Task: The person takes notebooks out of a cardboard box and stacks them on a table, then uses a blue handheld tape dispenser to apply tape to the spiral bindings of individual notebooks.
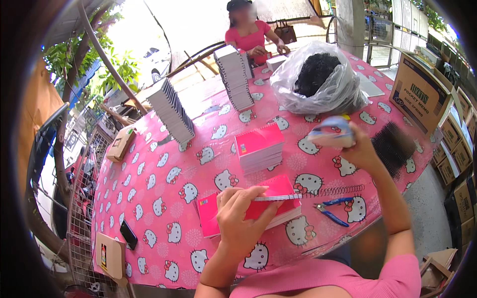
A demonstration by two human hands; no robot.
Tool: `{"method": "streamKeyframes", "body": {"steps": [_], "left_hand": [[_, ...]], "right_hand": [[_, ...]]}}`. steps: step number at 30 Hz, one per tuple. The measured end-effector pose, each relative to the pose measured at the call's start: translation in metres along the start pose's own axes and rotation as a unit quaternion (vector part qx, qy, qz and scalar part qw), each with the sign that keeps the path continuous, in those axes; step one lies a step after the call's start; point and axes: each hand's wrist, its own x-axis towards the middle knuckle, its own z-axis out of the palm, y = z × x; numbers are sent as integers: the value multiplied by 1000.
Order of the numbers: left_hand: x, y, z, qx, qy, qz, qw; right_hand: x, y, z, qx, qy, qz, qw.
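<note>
My left hand (243,218) presses down on a pink notebook (271,198) lying on the pink cartoon-cat tablecloth (159,198). A silver spiral wire (318,192) runs along the notebook's edge and sticks out to the right. My right hand (360,149) is raised above the table, blurred, holding a light blue and white object (332,133) that I cannot identify. Blue-handled pliers (332,208) lie just right of the notebook, under the wire's free end.
A stack of pink notebooks (259,148) sits behind. Two tall stacks of white pads (171,110) (234,77) stand farther back. A clear bag of black spirals (318,77), loose black spirals (395,144), cardboard boxes (420,94), a phone (128,234). A person in pink (248,37) works across.
</note>
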Motion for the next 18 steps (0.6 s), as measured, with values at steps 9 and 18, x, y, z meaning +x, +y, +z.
{"method": "streamKeyframes", "body": {"steps": [9,18], "left_hand": [[6,2,3,1,-26,-11,1000],[3,-10,0,-80,26,-73,994]], "right_hand": [[13,-91,9,410,-259,-139,863],[32,-96,21,171,-246,-167,939]]}}
